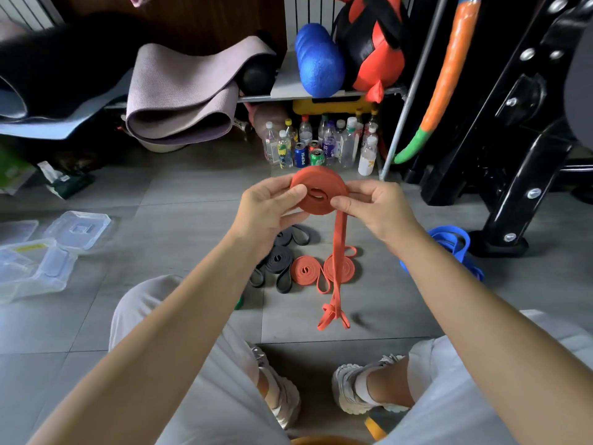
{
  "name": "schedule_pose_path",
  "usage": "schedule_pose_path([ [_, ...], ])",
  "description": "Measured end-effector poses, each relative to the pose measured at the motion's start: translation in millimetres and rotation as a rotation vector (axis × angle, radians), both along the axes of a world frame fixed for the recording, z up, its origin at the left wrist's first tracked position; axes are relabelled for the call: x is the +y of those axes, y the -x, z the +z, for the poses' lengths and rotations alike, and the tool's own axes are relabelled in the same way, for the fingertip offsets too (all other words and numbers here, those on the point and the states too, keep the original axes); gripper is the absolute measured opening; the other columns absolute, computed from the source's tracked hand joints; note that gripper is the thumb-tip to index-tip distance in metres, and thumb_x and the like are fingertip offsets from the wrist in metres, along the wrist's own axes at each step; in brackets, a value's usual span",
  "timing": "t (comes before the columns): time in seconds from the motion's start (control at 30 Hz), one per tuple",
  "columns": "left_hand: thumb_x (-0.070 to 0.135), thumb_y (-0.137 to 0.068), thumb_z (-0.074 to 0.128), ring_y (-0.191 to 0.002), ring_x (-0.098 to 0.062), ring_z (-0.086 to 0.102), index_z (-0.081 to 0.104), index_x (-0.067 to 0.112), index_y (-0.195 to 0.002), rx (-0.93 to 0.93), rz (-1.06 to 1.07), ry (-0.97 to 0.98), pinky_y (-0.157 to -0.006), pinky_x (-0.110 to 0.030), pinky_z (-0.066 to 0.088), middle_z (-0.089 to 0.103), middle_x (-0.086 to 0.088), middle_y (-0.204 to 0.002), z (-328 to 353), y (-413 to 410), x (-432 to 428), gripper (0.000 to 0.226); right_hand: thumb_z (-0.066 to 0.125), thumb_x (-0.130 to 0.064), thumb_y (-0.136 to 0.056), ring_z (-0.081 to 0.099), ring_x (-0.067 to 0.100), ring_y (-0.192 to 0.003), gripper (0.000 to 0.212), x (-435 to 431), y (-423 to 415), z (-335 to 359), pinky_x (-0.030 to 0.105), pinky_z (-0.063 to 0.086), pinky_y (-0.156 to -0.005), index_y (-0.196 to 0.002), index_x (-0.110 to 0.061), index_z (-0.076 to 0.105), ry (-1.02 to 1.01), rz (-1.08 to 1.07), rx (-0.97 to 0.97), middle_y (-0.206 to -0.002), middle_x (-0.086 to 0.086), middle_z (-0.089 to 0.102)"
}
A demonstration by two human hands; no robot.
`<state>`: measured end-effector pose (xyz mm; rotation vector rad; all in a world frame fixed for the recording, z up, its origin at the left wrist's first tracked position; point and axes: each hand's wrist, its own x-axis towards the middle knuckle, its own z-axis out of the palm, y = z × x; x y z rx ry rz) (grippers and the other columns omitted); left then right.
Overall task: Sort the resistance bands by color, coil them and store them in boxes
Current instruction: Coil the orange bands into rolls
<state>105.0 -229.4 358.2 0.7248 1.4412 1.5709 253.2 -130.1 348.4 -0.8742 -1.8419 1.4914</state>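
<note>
My left hand and my right hand both grip a half-coiled orange resistance band held in the air. Its loose tail hangs down to the floor. On the tiles below lie two coiled orange bands, side by side. Left of them lie dark grey bands, partly coiled. A blue band is bunched on the floor at the right. Clear plastic boxes and a lid sit on the floor at the far left.
Bottles and cans stand under a shelf ahead. Rolled yoga mats and a blue foam roller lie behind. A black machine frame stands at the right. My knees and shoes are at the bottom.
</note>
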Motion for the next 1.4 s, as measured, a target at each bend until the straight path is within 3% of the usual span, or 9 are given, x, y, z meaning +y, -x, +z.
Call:
schedule_pose_path([
  [0.17, 0.006, -0.091, 0.055, -0.097, -0.026, 0.064, 0.057, 0.004, -0.113, -0.137, -0.013, 0.03, -0.082, -0.032, 0.056, 0.064, -0.016, -0.11, -11, -10, -2, 0.022, 0.073, -0.001, -0.075, 0.067, -0.002, -0.071, 0.023, 1, -5, -3, 0.016, 0.054, -0.074, -0.088, -0.019, 0.068, 0.039, -0.001, -0.001, -0.086, 0.0, 0.071],
  [0.4, 0.021, -0.082, 0.065, -0.105, -0.025, 0.057, 0.054, 0.025, -0.124, 1.466, -0.235, 0.213, -0.086, -0.039, 0.048, 0.062, -0.003, -0.115, 17, -5, 10, 0.044, 0.079, -0.008, -0.071, 0.069, 0.015, -0.084, 0.024, 1, 3, 1, 0.04, 0.054, -0.086, -0.091, -0.018, 0.072, -0.208, 0.069, -0.279, -0.088, 0.004, 0.073],
  [0.57, 0.015, -0.079, 0.068, -0.086, -0.017, 0.059, 0.069, 0.02, -0.103, 1.263, -0.153, 0.174, -0.077, -0.028, 0.045, 0.068, 0.003, -0.092, 28, 8, 17, 0.024, 0.079, -0.013, -0.072, 0.069, 0.015, -0.084, 0.02, 5, -3, 3, 0.039, 0.055, -0.086, -0.084, -0.027, 0.07, -0.2, 0.044, -0.228, -0.085, 0.001, 0.073],
  [0.7, 0.002, -0.076, 0.073, -0.07, -0.001, 0.064, 0.07, 0.015, -0.098, 0.765, -0.105, 0.071, -0.073, -0.021, 0.053, 0.067, 0.01, -0.079, 27, 9, 14, 0.026, 0.076, -0.013, -0.074, 0.068, 0.005, -0.077, 0.019, 4, -10, -1, 0.025, 0.054, -0.081, -0.079, -0.029, 0.068, -0.103, 0.055, -0.145, -0.085, 0.0, 0.072],
  [0.87, 0.001, -0.085, 0.062, -0.081, -0.018, 0.067, 0.061, 0.017, -0.097, 0.102, -0.019, -0.023, -0.075, -0.03, 0.056, 0.069, -0.003, -0.089, 11, -5, 8, 0.02, 0.071, -0.004, -0.078, 0.066, -0.006, -0.073, 0.026, 2, -7, 3, 0.009, 0.048, -0.068, -0.095, -0.023, 0.067, -0.064, 0.016, -0.01, -0.083, -0.011, 0.069],
  [0.93, 0.003, -0.086, 0.062, -0.087, -0.021, 0.065, 0.058, 0.018, -0.095, 0.208, -0.015, 0.054, -0.078, -0.032, 0.055, 0.066, -0.004, -0.094, 8, -4, 10, 0.018, 0.071, -0.003, -0.078, 0.066, -0.004, -0.072, 0.024, 3, -7, 5, 0.012, 0.051, -0.07, -0.097, -0.018, 0.068, -0.105, 0.033, -0.07, -0.085, -0.005, 0.07],
  [1.13, 0.022, -0.078, 0.07, -0.111, -0.025, 0.053, 0.054, 0.024, -0.127, 1.409, -0.223, 0.127, -0.092, -0.037, 0.043, 0.059, -0.001, -0.12, 23, 4, 16, 0.051, 0.074, -0.012, -0.078, 0.068, 0.013, -0.086, 0.022, 6, -2, 10, 0.031, 0.053, -0.086, -0.1, -0.012, 0.073, -0.326, 0.086, -0.348, -0.093, 0.003, 0.073],
  [1.27, 0.02, -0.081, 0.064, -0.089, -0.024, 0.059, 0.067, 0.02, -0.105, 1.416, -0.233, 0.172, -0.076, -0.036, 0.047, 0.068, -0.001, -0.094, 36, 3, 18, 0.025, 0.075, -0.016, -0.077, 0.068, 0.011, -0.083, 0.02, 3, -1, 12, 0.027, 0.053, -0.084, -0.097, -0.017, 0.073, -0.335, 0.064, -0.345, -0.09, 0.001, 0.073],
  [1.4, 0.013, -0.076, 0.074, -0.08, -0.016, 0.063, 0.071, 0.017, -0.095, 1.021, -0.151, 0.123, -0.08, -0.032, 0.051, 0.069, 0.001, -0.086, 33, 8, 15, 0.02, 0.078, -0.013, -0.073, 0.069, 0.016, -0.084, 0.021, 7, -8, 5, 0.035, 0.054, -0.085, -0.08, -0.031, 0.069, -0.215, 0.064, -0.214, -0.085, 0.001, 0.073],
])
